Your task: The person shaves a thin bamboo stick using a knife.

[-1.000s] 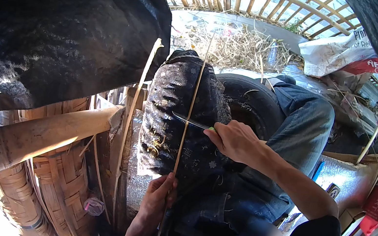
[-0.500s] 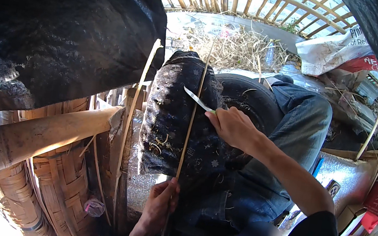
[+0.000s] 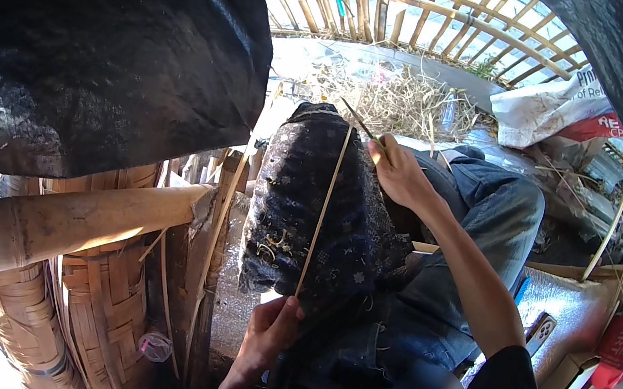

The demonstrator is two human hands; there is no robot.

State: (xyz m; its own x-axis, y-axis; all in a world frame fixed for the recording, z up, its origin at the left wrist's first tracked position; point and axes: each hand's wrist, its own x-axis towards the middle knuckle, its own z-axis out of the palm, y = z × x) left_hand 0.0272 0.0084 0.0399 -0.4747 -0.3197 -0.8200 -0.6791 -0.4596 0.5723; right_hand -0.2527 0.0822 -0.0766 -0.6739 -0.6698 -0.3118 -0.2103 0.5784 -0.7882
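A thin bamboo strip (image 3: 323, 213) lies lengthwise over a dark patterned cloth (image 3: 293, 183), which is draped over my left leg. My left hand (image 3: 269, 334) pinches the strip's near end between thumb and fingers, close to my lap. Closed around the handle of a knife (image 3: 358, 118), my right hand (image 3: 398, 174) is beyond the middle of the cloth, to the right of the strip. The narrow blade points up and left past the strip's far end, seen nearly edge-on. Whether blade and strip touch, I cannot tell.
A thick bamboo pole (image 3: 78, 227) and woven bamboo baskets (image 3: 106, 284) stand close on the left, under a black sheet (image 3: 105, 56). Dry shavings (image 3: 408, 100) lie ahead, before a slatted bamboo fence (image 3: 402, 9). A phone (image 3: 542, 333) rests at the right.
My right hand with the knife has moved away from me, up along the strip, and the blade has turned upward. The left hand keeps its pinch; less strip shows beyond the cloth.
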